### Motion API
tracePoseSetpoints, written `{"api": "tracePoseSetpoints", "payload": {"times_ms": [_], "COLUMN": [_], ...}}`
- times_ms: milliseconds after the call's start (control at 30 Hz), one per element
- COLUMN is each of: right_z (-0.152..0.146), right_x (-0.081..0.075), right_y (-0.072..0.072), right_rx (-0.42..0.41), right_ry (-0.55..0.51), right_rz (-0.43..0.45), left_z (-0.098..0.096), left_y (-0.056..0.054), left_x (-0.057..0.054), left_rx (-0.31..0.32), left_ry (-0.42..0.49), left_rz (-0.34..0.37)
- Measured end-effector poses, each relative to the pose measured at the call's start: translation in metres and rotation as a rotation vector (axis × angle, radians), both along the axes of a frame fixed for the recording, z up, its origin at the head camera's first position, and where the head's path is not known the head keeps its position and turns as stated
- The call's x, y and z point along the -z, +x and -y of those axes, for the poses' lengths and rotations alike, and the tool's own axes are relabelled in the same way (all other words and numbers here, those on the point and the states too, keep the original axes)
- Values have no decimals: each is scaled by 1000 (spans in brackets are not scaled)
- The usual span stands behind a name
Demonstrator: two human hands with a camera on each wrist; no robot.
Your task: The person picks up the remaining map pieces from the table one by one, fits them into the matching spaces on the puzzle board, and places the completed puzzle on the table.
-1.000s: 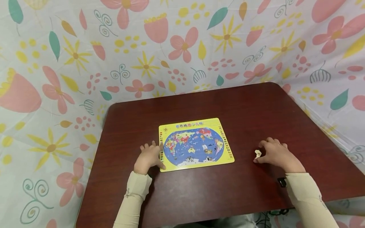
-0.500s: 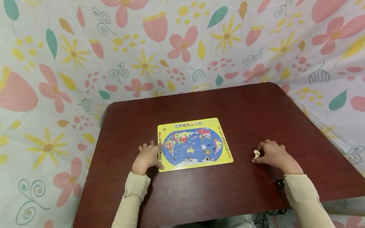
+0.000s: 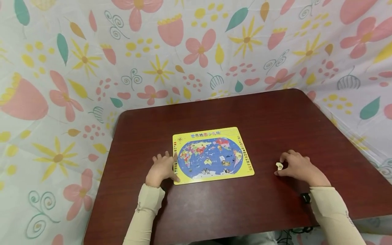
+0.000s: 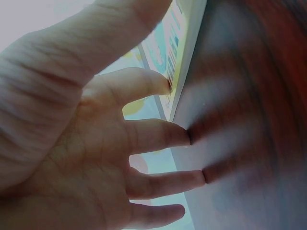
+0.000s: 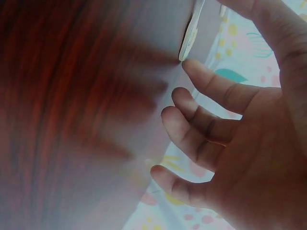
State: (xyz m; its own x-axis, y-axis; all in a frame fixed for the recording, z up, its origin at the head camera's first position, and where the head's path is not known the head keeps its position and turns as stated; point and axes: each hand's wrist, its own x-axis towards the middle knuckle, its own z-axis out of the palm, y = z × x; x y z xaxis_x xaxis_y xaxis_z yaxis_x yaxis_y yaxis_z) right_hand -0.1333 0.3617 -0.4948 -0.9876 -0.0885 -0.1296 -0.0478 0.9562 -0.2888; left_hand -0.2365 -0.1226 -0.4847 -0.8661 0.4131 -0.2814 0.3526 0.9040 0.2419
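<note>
A yellow-bordered world map puzzle board (image 3: 245,172) lies flat on the dark red-brown table. At its lower left edge, my left hand (image 3: 161,169) rests with spread, nearly straight fingers. In the left wrist view its forefinger (image 4: 148,82) meets the board's edge, while other fingertips touch the tabletop. To the right of the board, my right hand (image 3: 297,166) holds a small cream, irregular puzzle piece (image 3: 279,165) between thumb and forefinger, low at the tabletop. The right wrist view shows the forefinger tip (image 5: 189,68) right at the piece's end (image 5: 188,45); the other fingers curve loosely.
The table (image 3: 214,207) has rounded far corners and stands against a flower-printed cloth (image 3: 190,41) at the back and sides. A small black object (image 3: 305,197) is by the right cuff. Dark cables (image 3: 288,234) hang below the front edge.
The head view shifts slightly. Both hands, the map board and the small piece keep nearly the same places on the table.
</note>
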Motion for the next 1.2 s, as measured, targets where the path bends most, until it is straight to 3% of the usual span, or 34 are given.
{"api": "tracePoseSetpoints", "payload": {"times_ms": [300,467,767,1200], "right_z": [-2,-5,-1,-7], "right_x": [3,-1,-8,-9], "right_y": [-4,-11,-21,-26], "right_rx": [-7,-51,-155,-186], "right_ry": [-43,-28,-16,-22], "right_rz": [-31,-38,13,-13], "left_z": [-1,-1,-1,-2], "left_y": [0,-1,0,0], "left_x": [-1,-2,-3,-7], "left_rx": [-2,1,-10,-14], "left_ry": [4,-7,8,-27], "left_rz": [-3,-23,10,20]}}
